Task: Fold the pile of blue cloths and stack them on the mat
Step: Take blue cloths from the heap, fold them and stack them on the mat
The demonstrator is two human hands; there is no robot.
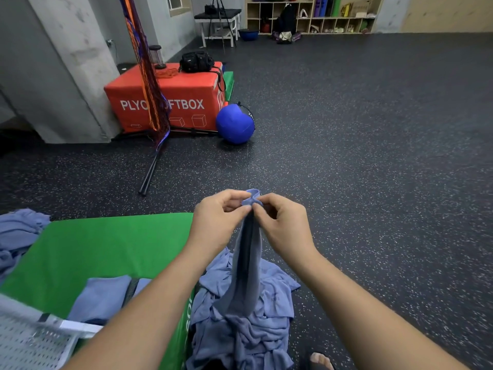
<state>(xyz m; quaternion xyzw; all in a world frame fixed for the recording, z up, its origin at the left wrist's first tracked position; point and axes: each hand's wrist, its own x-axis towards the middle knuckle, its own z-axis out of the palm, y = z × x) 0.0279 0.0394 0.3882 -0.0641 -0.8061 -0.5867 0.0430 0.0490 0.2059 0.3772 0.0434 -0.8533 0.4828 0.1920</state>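
1. Both forearms are reaching up from the bottom edge of the frame and meeting at the centre. The left hand (218,217) and right hand (282,225) are hovering side by side above the speckled floor (373,169).
2. The left grip is grasping: thumb and forefinger are pinching the top edge of a blue cloth (246,263), with the other fingers curling loosely inward.
3. The right grip is pinching the same bunched edge just beside the left one, so the fingertips of the two hands are nearly touching.
4. The held cloth is hanging down in a narrow gathered column, its lower end resting on the pile of blue cloths (245,332) at the lower centre.
5. That pile is lying crumpled on the floor, touching the right edge of the green mat (106,249).
6. A folded cloth (101,295) is lying flat on the mat at the lower left, partly hidden by the left forearm.
7. More crumpled blue cloths (18,231) are sitting at the left edge, and a white perforated basket (32,340) is showing in the bottom left corner.
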